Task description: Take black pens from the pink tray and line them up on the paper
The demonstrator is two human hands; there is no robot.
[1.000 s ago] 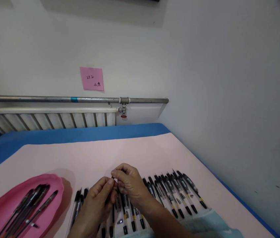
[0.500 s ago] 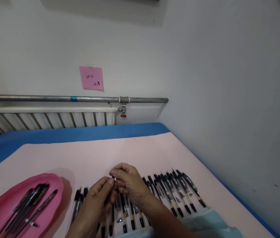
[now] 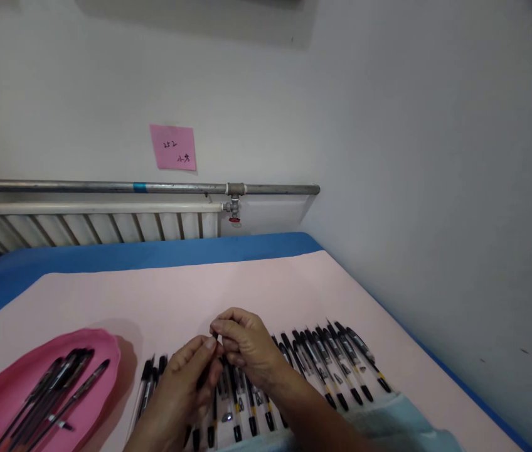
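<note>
My left hand [image 3: 184,376] and my right hand [image 3: 247,348] meet above the rows of pens, fingertips almost touching. Between them, both hands pinch a small black piece [image 3: 215,336]; most of it is covered by fingers, so its exact kind does not show. Below and behind the hands lie disassembled black pens [image 3: 235,402] with clear barrels, yellow bands and black caps. To the right, another row of pens [image 3: 336,351] fans out, with small metal clips [image 3: 338,379] among them. A few more pens [image 3: 146,383] lie left of my left hand, partly hidden by it.
A pink dish [image 3: 106,351] at the left holds several dark pens [image 3: 54,395]. Light blue cloth [image 3: 398,420] lies at the front edge. The pink tabletop [image 3: 191,289] has a blue border. A radiator with a pipe [image 3: 275,189] runs along the back wall; another wall stands at the right.
My right fingers have shifted very slightly up and right, so a bit more of the black piece shows between the fingertips. The pens and dish stay where they were.
</note>
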